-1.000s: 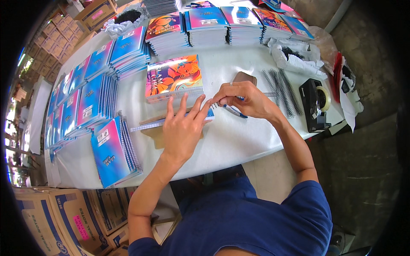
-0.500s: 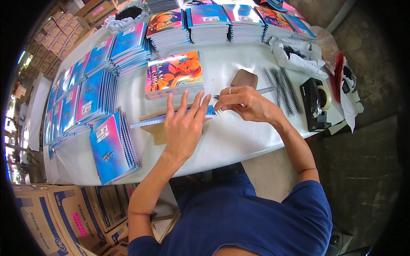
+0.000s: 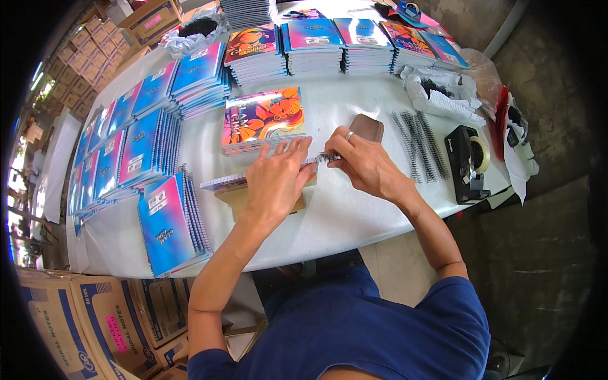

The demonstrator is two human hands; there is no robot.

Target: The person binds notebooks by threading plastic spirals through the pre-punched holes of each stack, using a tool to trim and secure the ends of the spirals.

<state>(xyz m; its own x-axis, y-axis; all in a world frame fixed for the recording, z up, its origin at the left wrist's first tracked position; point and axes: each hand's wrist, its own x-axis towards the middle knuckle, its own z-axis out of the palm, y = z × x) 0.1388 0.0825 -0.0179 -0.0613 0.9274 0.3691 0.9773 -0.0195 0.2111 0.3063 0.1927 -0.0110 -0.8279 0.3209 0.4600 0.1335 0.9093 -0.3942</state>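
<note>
A notebook (image 3: 221, 183) with a punched edge stands on a brown cardboard support (image 3: 293, 207) near the table's front edge. My left hand (image 3: 277, 180) is closed over its upper edge, fingers on the far side and thumb on the near side, hiding its middle. At the notebook's right end, my right hand (image 3: 366, 159) pinches a black spiral binding coil (image 3: 327, 157) against that edge. How far the coil runs into the holes is hidden. Just beyond my left hand lies a stack of notebooks (image 3: 263, 119) with an orange illustrated cover. A brown block (image 3: 367, 127) lies behind my right hand.
Several loose black coils (image 3: 420, 145) lie to the right, beside a black tape dispenser (image 3: 467, 161). Stacked blue-pink notebooks (image 3: 142, 142) line the left side, with more stacks (image 3: 313, 47) at the back. Crumpled white wrapping (image 3: 441, 88) holds coils. Cartons (image 3: 111, 323) stand lower left.
My left hand's spread fingers have come together over the notebook's edge. My right hand has shifted slightly right and down, and the black coil now shows between its fingers and the notebook.
</note>
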